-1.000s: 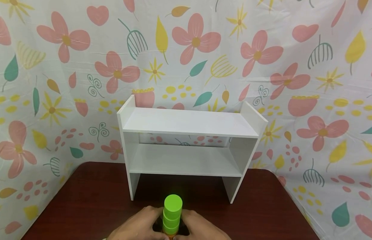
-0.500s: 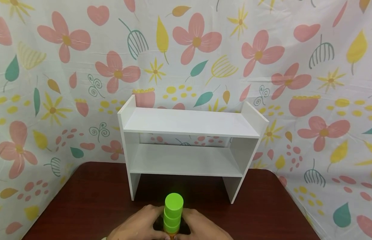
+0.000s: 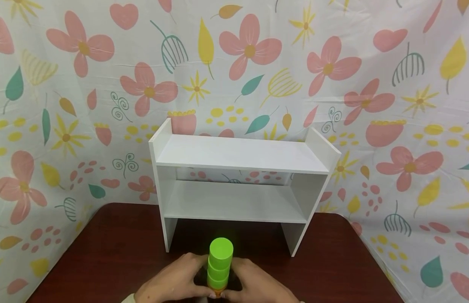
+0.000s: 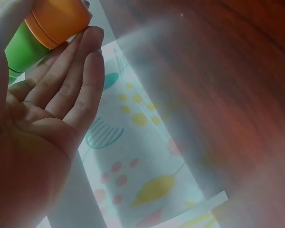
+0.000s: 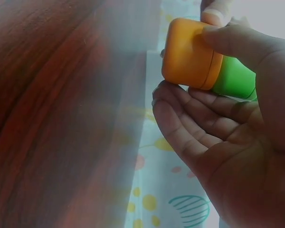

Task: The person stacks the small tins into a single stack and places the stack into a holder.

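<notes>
Between my two hands stands a stepped green cylinder point(image 3: 220, 263) with an orange base, its flat round green end facing up in the head view. My left hand point(image 3: 175, 277) holds it from the left and my right hand point(image 3: 258, 281) from the right, with both thumbs meeting on the near side. The left wrist view shows the rounded orange base point(image 4: 64, 19) beside the fingertips point(image 4: 92, 38). In the right wrist view, a thumb presses the orange base point(image 5: 187, 54) while the other fingers reach round below it. What kind of thing it is cannot be told.
A white two-tier shelf point(image 3: 234, 202) stands on the dark red-brown table point(image 3: 109, 248) beyond my hands, with upright side panels. Behind and around the table hangs a white cloth point(image 3: 276, 97) printed with flowers and leaves.
Both hands and the green-and-orange cylinder have shifted slightly up and to the right in the head view. The grip looks the same.
</notes>
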`<state>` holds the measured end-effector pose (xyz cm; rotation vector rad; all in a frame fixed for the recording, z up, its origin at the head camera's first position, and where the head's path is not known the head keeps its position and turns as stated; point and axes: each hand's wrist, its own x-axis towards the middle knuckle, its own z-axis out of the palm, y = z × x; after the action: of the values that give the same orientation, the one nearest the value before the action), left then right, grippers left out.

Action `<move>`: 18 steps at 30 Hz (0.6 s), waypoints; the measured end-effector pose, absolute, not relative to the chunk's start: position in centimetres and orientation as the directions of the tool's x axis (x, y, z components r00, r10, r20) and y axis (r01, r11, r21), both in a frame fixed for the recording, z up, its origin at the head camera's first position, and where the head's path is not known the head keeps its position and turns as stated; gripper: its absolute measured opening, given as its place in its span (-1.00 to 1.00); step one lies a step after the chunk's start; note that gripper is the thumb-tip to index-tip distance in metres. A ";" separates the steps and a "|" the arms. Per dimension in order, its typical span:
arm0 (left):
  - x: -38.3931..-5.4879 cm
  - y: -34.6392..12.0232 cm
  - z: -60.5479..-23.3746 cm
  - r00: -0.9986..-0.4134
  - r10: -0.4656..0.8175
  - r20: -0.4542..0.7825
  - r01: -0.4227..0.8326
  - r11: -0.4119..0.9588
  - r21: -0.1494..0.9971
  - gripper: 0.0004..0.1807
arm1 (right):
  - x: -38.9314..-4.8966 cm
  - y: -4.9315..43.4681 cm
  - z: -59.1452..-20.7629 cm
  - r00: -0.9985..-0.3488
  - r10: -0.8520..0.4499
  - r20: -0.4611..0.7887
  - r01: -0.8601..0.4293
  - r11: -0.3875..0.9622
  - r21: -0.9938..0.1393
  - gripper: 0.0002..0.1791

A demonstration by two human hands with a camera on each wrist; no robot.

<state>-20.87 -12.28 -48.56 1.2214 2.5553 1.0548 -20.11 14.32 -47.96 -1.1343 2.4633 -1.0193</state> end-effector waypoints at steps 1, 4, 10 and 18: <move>-20.9 -12.3 -48.4 -0.665 0.724 0.186 0.647 0.434 0.627 -0.45 | -20.1 14.4 -47.9 -0.670 -0.740 0.063 -0.567 0.455 -0.687 -0.47; -20.9 -12.2 -48.2 -0.665 0.721 0.195 0.657 0.440 0.612 -0.43 | -20.1 14.4 -47.6 -0.671 -0.739 0.066 -0.573 0.460 -0.678 -0.46; -20.8 -12.0 -47.6 -0.656 0.726 0.206 0.672 0.439 0.597 -0.41 | -20.0 14.5 -47.1 -0.662 -0.745 0.077 -0.594 0.460 -0.660 -0.46; -20.7 -11.8 -46.2 -0.648 0.736 0.194 0.656 0.411 0.633 -0.41 | -19.8 14.7 -45.7 -0.627 -0.769 0.125 -0.645 0.423 -0.636 -0.52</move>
<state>-20.72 -11.80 -46.18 1.2593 2.5401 1.0591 -19.84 14.74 -45.66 -1.2522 2.4885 -0.9881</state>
